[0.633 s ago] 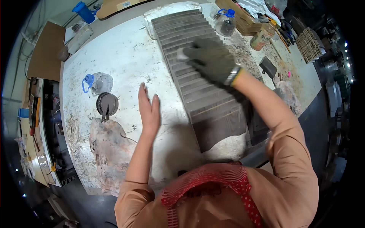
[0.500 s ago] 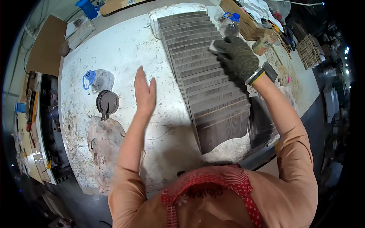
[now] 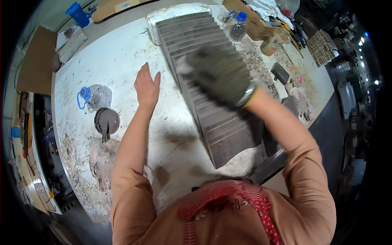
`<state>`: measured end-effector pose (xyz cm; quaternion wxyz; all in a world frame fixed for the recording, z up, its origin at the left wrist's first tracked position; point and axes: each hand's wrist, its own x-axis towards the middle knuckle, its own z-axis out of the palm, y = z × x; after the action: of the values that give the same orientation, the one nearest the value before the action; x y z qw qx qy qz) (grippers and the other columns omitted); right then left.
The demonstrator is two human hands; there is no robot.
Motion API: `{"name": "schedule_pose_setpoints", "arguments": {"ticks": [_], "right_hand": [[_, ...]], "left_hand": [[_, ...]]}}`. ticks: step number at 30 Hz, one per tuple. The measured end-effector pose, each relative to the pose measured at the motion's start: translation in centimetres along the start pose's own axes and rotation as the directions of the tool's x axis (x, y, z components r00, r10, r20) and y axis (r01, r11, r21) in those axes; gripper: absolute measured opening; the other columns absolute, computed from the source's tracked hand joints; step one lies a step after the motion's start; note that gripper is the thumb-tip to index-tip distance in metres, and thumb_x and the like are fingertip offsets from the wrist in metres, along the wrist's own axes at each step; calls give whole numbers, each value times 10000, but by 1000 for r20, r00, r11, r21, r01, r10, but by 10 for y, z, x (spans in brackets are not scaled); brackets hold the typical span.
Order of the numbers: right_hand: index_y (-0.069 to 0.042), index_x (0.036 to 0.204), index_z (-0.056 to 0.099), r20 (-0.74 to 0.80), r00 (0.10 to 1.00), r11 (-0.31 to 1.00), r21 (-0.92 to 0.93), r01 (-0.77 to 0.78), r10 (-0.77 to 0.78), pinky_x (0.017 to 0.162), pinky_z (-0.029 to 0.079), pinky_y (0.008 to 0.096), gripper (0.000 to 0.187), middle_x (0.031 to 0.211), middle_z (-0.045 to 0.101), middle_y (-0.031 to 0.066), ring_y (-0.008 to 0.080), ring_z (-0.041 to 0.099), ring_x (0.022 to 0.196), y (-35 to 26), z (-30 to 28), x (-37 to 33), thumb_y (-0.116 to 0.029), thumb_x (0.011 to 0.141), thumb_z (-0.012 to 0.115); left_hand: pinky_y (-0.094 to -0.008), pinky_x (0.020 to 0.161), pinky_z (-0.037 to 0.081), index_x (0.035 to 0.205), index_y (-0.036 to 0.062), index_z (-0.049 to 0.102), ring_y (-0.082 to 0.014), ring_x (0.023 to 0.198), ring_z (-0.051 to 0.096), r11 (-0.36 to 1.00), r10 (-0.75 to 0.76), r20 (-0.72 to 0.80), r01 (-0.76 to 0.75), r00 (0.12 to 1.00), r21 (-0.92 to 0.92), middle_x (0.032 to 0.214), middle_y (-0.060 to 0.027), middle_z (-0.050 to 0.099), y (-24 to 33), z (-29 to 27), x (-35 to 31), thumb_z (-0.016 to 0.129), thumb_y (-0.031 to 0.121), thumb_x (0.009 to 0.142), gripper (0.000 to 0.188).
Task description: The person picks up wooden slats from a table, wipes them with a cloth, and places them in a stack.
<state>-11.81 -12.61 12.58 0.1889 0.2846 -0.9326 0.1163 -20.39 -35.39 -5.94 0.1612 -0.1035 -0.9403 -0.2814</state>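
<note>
My right hand (image 3: 218,75), in a dark knitted glove, is blurred by motion over a long stack of grey wood-grain slats (image 3: 228,126). Its fingers are closed on a small pale block (image 3: 183,65), whose exact kind I cannot make out. The glove hides the middle of the slats, which overlap like steps and run from the far edge toward me. My bare left hand (image 3: 147,85) is open to the left of them, thumb apart, over the white tabletop (image 3: 126,53), holding nothing.
A round tin of grey paste (image 3: 107,120) with a scraper stands at left, beside a blue-handled clear jug (image 3: 98,97) and a stained cloth (image 3: 102,159). Beyond the slats are another clear jug (image 3: 237,29) and a yellow-capped bottle (image 3: 273,41). A dark block (image 3: 280,73) lies at right.
My right hand has swept left across the slats with the pale block, from their right side to their left edge. My left hand stays open over the table. The whole view has shifted slightly.
</note>
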Motion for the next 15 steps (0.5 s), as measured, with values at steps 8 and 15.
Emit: {"name": "schedule_pose_setpoints", "arguments": {"ticks": [8,15], "right_hand": [[-126,1155,647,95,897,900,-122,-419,431,864,485,397,324,1009,602,142,304,600,992,113,-28,-64,-266,863,657],[-121,1127,656,30,999,996,78,-39,37,874,485,401,311,1041,601,146,310,598,977,66,6,-17,-294,869,643]], "left_hand": [[-461,1041,342,1353,-9,441,-343,1252,460,998,-19,16,20,1000,-61,1317,-198,517,9,-5,3,602,266,907,549],[-451,1026,359,1326,-5,466,-329,1230,478,998,20,-18,-19,1000,59,1295,-187,531,-1,0,-1,614,254,896,523]]}}
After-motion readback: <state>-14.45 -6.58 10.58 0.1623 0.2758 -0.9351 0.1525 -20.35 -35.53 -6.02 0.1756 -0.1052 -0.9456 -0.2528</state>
